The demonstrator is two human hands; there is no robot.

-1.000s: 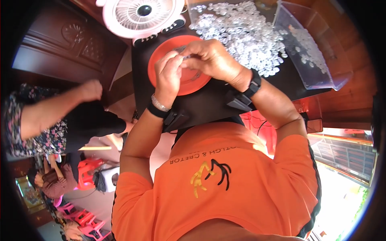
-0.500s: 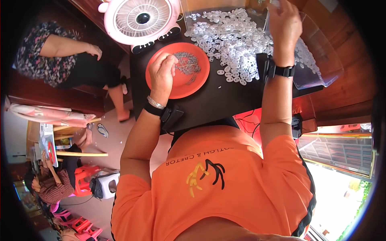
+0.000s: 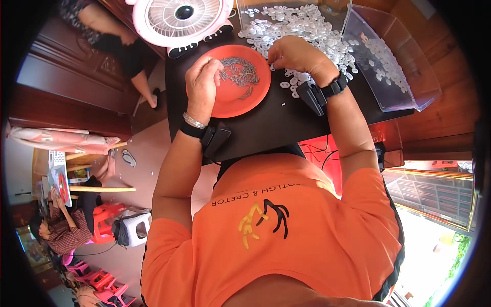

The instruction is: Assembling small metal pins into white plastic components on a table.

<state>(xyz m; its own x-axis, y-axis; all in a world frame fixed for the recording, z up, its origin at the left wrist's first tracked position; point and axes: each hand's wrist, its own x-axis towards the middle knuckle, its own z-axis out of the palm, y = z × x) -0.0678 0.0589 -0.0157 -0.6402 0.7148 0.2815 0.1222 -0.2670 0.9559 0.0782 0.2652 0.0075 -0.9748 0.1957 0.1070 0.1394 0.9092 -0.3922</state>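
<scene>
Grey pins [image 3: 250, 79] on plate [image 3: 230, 108] btwn L hand [image 3: 201, 84] & R hand [image 3: 299, 53]; fingers [image 3: 276, 53] curled, can't tell grip.

My remote feed: a head-worn fisheye, aimed steeply down at the fingers [image 3: 208, 66].
I look from above, on the body side of them: the orange shirt [image 3: 317, 230] looms close to me, below the fingers, with the black table [image 3: 266, 128] farther off beneath them. My wide view takes in floor [image 3: 148, 153] to their lower left and a bright opening [image 3: 427, 256] to their lower right.

Pink-rimmed fan [image 3: 183, 21], flip-flop [image 3: 129, 158], red stool [image 3: 104, 218], white stool [image 3: 133, 224].
</scene>
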